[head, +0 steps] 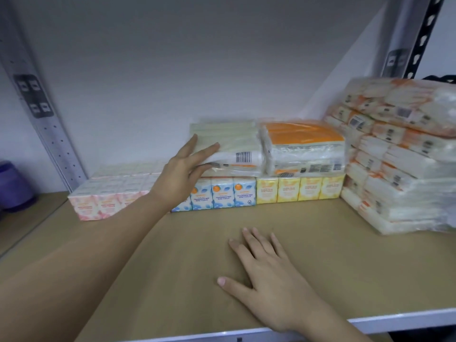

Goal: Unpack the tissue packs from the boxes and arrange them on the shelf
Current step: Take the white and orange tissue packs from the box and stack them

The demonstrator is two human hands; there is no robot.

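Now | left hand [183,169] touches green pack [229,146] (fingers straight) | right hand [266,272] flat on shelf [172,267]

Pink mini packs [98,201], blue-spotted ones [222,195], yellow ones [299,188], orange-topped pack [304,134], tan shelf [172,255].

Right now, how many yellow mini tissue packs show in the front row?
4, side by side at the right end of the row: first, second, third, fourth. More may sit hidden behind.
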